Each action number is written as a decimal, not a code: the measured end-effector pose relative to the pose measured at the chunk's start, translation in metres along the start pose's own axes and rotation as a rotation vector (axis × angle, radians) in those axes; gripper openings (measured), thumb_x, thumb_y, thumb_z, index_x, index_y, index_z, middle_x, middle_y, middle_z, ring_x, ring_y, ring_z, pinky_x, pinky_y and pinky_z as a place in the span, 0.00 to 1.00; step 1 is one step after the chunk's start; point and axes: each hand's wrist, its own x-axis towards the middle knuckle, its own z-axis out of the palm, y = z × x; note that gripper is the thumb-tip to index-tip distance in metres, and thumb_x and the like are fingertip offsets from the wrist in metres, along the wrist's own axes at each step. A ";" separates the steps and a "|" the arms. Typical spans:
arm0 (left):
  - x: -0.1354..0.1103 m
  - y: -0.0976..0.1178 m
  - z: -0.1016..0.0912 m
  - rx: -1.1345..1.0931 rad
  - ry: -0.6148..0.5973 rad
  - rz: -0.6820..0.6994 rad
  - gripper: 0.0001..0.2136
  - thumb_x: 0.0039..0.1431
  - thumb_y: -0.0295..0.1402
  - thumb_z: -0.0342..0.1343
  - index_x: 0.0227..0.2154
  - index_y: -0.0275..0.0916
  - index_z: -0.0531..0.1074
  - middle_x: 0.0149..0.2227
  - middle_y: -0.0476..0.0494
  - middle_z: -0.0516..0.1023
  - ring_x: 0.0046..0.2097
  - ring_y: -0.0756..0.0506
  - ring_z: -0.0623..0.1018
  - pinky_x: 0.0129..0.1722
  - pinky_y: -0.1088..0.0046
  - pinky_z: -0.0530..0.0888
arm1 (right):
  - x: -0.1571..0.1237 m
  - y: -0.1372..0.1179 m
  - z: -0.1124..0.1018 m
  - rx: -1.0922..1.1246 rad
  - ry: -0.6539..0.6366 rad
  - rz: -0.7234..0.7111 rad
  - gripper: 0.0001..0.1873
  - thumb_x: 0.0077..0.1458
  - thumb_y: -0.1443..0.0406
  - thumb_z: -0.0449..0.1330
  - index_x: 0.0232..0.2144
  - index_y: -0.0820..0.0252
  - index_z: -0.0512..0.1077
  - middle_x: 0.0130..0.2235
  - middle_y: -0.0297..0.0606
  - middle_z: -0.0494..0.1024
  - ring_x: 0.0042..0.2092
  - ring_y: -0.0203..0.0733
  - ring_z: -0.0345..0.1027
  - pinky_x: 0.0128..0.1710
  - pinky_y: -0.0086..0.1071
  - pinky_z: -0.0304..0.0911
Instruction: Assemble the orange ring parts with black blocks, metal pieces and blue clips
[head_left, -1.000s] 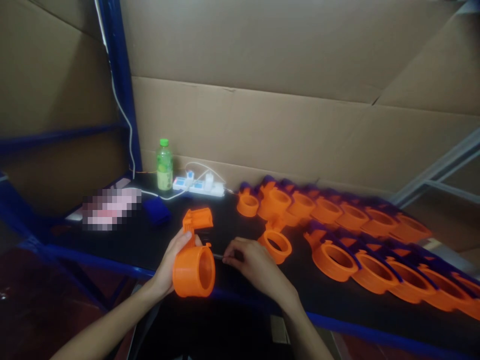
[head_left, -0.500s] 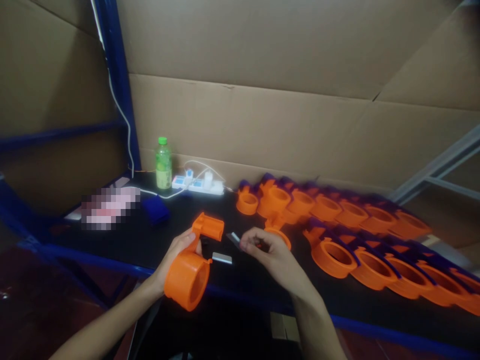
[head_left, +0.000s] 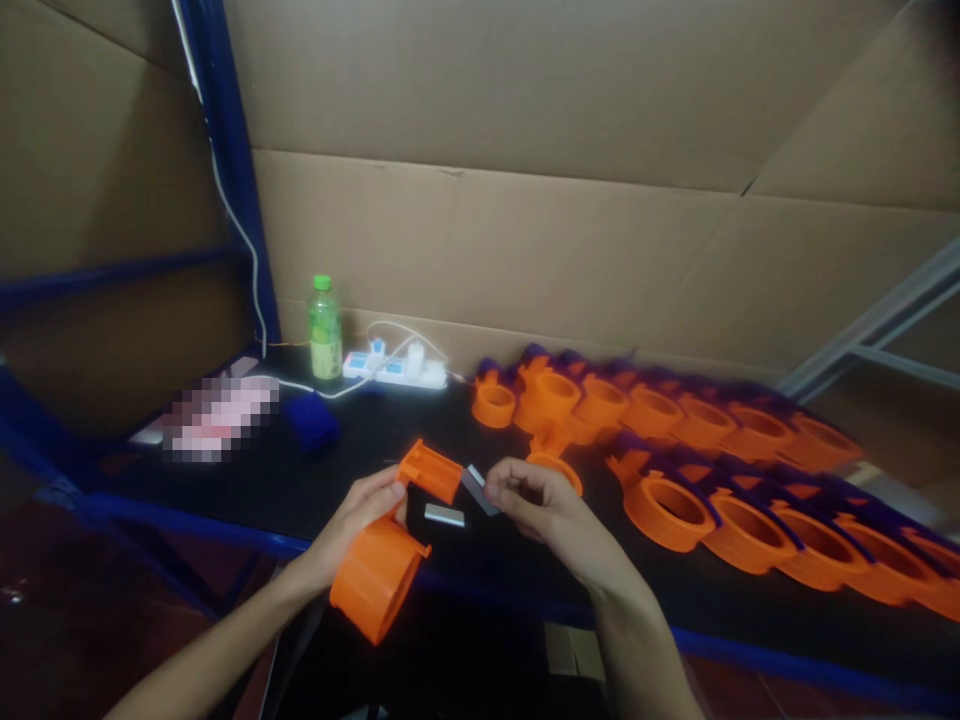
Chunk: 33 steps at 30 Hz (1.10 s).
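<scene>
My left hand (head_left: 369, 512) is closed round the narrow middle of an orange plastic tape dispenser (head_left: 379, 575), tilted above the table's front edge. Its wide ring hangs low, while the short trough-shaped end (head_left: 433, 472) points right. In a pinch between thumb and fingers, my right hand (head_left: 536, 497) has a thin dark blade with a silver spine (head_left: 478, 490), which looks like a razor blade. The blade's edge is right by the trough end; whether they touch I cannot tell. A second silver-spined piece (head_left: 445, 515) lies on the black tabletop between the hands.
Two rows of orange tape dispensers (head_left: 746, 530) with dark blue parts fill the right side; another dispenser (head_left: 553, 465) lies behind my right hand. At the back are a green bottle (head_left: 325, 330) and a white power strip (head_left: 397, 370). A blue piece (head_left: 311, 420) lies left.
The tape dispenser has turned slightly, its trough end moving right and down to meet the blade. The blade has tilted and shows more of its flat face.
</scene>
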 end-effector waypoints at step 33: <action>-0.004 0.007 0.004 0.209 -0.038 0.016 0.19 0.62 0.48 0.56 0.40 0.36 0.79 0.21 0.52 0.62 0.22 0.52 0.58 0.22 0.75 0.54 | 0.019 -0.004 -0.012 -0.163 -0.132 -0.003 0.13 0.54 0.58 0.63 0.28 0.62 0.70 0.27 0.32 0.71 0.30 0.34 0.62 0.32 0.28 0.56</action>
